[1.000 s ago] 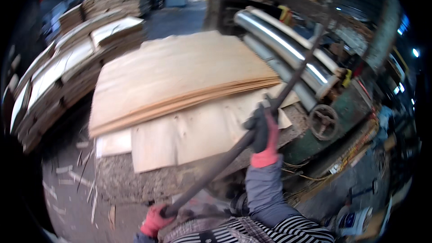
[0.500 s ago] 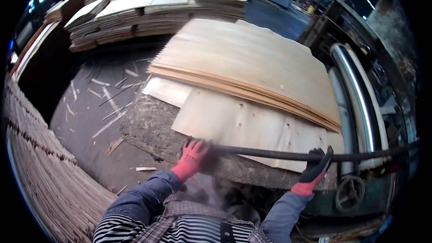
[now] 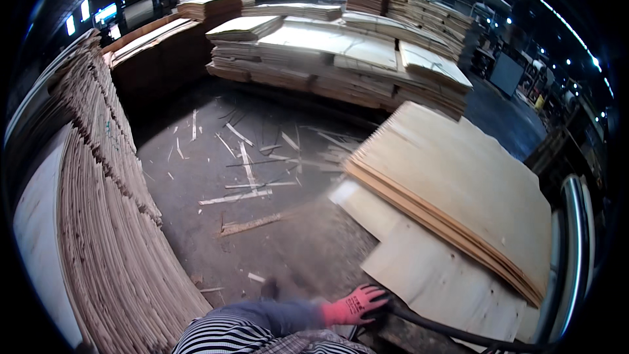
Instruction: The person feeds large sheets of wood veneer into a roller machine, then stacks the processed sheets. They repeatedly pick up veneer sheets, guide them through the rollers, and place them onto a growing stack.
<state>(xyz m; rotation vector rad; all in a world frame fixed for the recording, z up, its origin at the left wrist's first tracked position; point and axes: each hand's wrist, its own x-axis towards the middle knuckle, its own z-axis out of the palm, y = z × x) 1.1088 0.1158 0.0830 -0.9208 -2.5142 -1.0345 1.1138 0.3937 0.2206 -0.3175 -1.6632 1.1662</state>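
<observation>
My left hand (image 3: 357, 305), in a pink work glove with dark fingertips, is at the lower middle. Its fingers are stretched out and apart, beside the end of a long dark bar (image 3: 445, 329). Whether the fingertips touch the bar is hard to tell. Just beyond the bar lie thin pale wood veneer sheets (image 3: 432, 265). A neat stack of larger veneer sheets (image 3: 458, 177) with orange-brown edges sits on top of them. My right hand is out of view.
A tall stack of rough-edged veneer (image 3: 111, 242) stands close on my left. Long low piles of veneer sheets (image 3: 327, 49) stretch across the back. Wood strips (image 3: 236, 198) litter the dark floor (image 3: 177, 203). A shiny metal roller (image 3: 576, 249) is at the right.
My view has swung left, so the veneer stack and bar now sit farther right and lower. My right hand, earlier on the bar, has left the picture. My left hand stays near the bar's end.
</observation>
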